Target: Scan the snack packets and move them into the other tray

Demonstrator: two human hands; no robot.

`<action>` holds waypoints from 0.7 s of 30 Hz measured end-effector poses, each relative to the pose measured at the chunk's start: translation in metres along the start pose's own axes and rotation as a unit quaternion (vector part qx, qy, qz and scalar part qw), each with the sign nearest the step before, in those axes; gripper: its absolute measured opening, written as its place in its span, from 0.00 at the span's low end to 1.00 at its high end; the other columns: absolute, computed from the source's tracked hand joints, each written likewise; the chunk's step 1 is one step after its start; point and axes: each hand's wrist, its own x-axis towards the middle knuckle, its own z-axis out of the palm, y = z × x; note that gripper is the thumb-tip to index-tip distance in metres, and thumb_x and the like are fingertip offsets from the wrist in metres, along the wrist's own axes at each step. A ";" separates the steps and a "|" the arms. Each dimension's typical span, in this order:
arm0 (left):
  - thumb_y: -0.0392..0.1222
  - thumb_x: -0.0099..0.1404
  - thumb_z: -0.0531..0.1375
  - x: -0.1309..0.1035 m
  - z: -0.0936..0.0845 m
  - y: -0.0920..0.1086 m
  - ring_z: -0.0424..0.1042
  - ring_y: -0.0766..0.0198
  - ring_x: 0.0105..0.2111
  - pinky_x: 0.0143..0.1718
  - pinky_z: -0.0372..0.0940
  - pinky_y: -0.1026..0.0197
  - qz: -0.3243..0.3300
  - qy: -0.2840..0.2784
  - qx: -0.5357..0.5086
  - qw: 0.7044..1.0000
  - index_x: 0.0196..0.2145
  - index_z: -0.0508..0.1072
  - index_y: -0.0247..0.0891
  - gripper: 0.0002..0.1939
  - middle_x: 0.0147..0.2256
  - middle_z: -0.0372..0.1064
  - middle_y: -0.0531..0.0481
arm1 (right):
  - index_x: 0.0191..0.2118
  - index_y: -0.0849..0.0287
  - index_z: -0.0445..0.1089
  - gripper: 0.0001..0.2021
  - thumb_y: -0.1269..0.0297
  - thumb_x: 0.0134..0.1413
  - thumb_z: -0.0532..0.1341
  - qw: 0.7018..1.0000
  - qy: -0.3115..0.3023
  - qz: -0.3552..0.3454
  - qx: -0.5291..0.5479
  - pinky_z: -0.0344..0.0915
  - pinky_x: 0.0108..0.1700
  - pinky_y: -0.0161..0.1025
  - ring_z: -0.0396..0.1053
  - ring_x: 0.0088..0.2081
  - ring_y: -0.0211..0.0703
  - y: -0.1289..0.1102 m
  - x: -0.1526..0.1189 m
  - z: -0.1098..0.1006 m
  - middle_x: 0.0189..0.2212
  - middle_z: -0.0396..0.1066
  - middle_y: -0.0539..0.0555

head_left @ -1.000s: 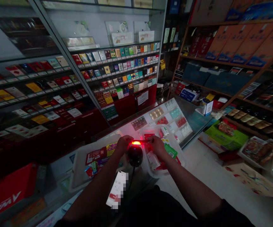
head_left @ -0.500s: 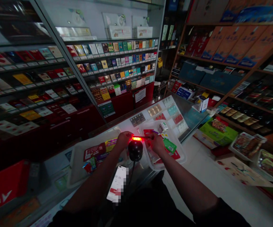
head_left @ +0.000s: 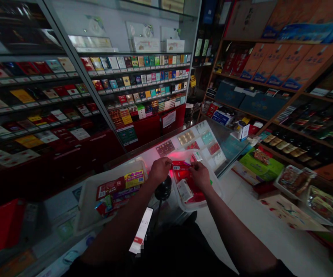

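Observation:
Between my two hands I hold a slim red packet with a white barcode label facing me. My left hand is closed on its left end, and my right hand pinches the right end. Below and left of the packet stands a round black scanner, its cable running toward me. Under my right hand is a white bin with red packages and a white box. Left of my left arm, another white bin contains yellow, dark red and purple snack packets. A phone lies in front of the scanner.
The glass counter bears a display board of packs. Shelves of cigarette packs rise behind it. To the right stand bottle racks, a green box and food trays above the floor. A red box sits at left.
The red packet has moved rightward from the scanner's lit face to above the right bin, tilting its barcode toward me. The bright red light on it is gone. The view has shifted slightly.

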 end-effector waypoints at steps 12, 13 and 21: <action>0.37 0.64 0.58 -0.057 0.063 0.052 0.76 0.55 0.37 0.37 0.63 0.59 0.069 -0.143 0.129 0.979 0.37 0.79 0.42 0.10 0.36 0.79 0.42 | 0.49 0.60 0.75 0.18 0.58 0.55 0.60 0.992 0.019 0.061 -0.109 0.67 0.47 0.41 0.76 0.44 0.48 0.048 -0.001 -0.043 0.43 0.79 0.59; 0.38 0.64 0.58 -0.064 0.065 0.051 0.76 0.54 0.37 0.38 0.63 0.59 0.073 -0.149 0.136 0.977 0.37 0.79 0.41 0.10 0.36 0.79 0.41 | 0.49 0.61 0.75 0.19 0.58 0.55 0.60 0.991 0.017 0.057 -0.119 0.67 0.48 0.41 0.75 0.45 0.48 0.048 -0.002 -0.044 0.44 0.79 0.59; 0.40 0.67 0.56 -0.104 0.029 0.039 0.76 0.56 0.39 0.41 0.65 0.59 0.060 -0.125 0.124 0.982 0.39 0.79 0.40 0.11 0.39 0.78 0.41 | 0.48 0.60 0.76 0.20 0.55 0.55 0.59 0.996 0.033 -0.008 -0.087 0.67 0.51 0.46 0.76 0.45 0.52 0.000 -0.009 -0.028 0.44 0.79 0.61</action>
